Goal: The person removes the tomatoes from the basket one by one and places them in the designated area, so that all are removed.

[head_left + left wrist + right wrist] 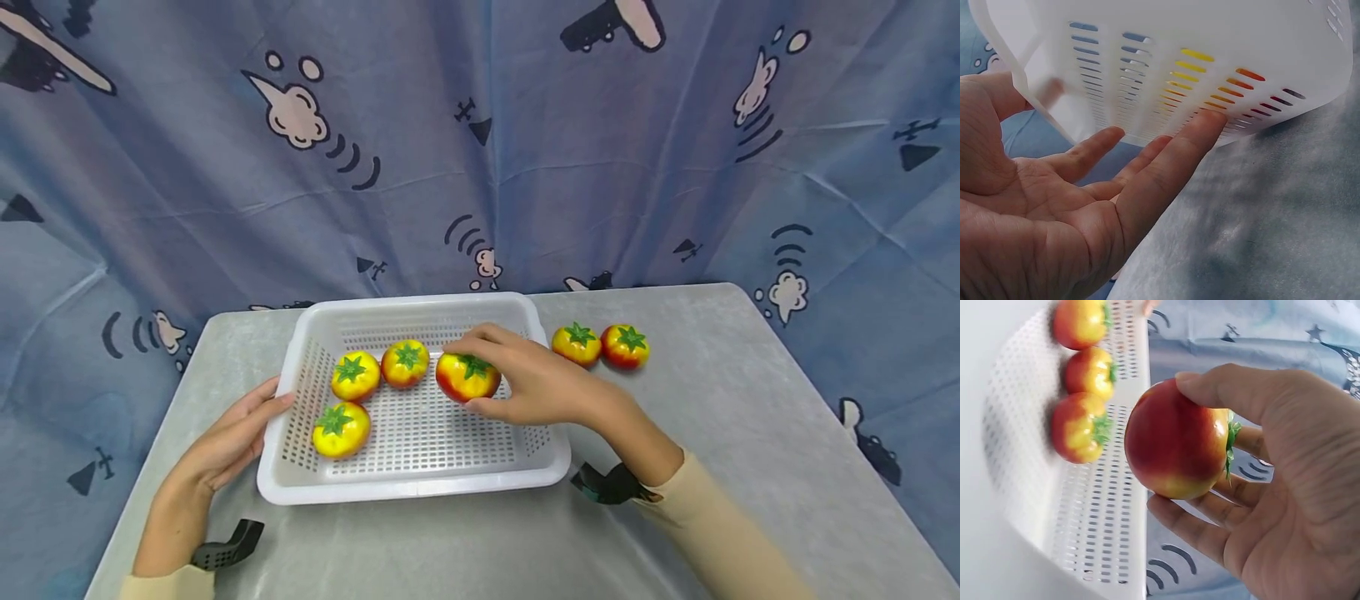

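Note:
My right hand [543, 379] grips a red-and-yellow toy tomato [461, 379] with a green leafy top, thumb on one side and fingers on the other. It holds this tomato [1175, 440] over the right half of a white perforated plastic basket [416, 489]. At the basket's left rim is my left hand [232, 437]. In the left wrist view its thumb goes over the rim and its fingers [1175, 169] lie along the outside wall. Inside the basket's left half sit three similar tomatoes, one at the back [406, 364], one at the left [356, 376] and one nearer the front [341, 430].
Two more toy tomatoes, one yellower [576, 344] and one redder [626, 347], stand side by side on the grey table [750, 433], right of the basket. A blue patterned curtain [420, 167] hangs behind the table's far edge.

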Motion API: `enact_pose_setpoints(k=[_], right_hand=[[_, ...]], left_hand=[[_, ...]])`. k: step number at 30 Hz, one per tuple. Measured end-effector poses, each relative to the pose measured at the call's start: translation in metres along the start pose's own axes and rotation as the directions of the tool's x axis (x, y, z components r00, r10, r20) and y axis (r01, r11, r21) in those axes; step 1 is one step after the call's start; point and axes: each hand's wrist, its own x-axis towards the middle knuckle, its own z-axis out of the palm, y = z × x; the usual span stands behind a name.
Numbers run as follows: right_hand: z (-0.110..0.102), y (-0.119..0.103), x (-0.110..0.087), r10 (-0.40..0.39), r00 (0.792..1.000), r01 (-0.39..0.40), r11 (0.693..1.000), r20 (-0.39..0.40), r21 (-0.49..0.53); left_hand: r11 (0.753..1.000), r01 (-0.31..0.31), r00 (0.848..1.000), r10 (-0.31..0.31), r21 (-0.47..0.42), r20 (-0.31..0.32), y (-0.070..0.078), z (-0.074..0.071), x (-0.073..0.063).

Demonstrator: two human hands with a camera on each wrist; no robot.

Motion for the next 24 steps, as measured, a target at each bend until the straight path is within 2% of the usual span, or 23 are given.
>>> enact_pose_setpoints(k=[13,19,24], right_hand=[[0.003,0.015,-0.03,0.038,0.987,-0.029,0.998,-0.157,0.057],[0.007,0.023,-0.039,0.088,0.976,-0.071,0.994,-0.201,0.086],[0.005,0.033,-0.045,0.085,0.966,-0.064,0.994,-0.245,0.091]], left_hand=[[1.0,-0.024,0.999,0.024,-0.01,0.02,-0.005,-0.003,0.0],[1.0,-0.006,1.0,0.006,0.0,-0.005,-0.005,-0.003,0.0],[1.0,0.001,1.0,-0.001,0.012,-0.017,-0.004,-0.001,0.0]])
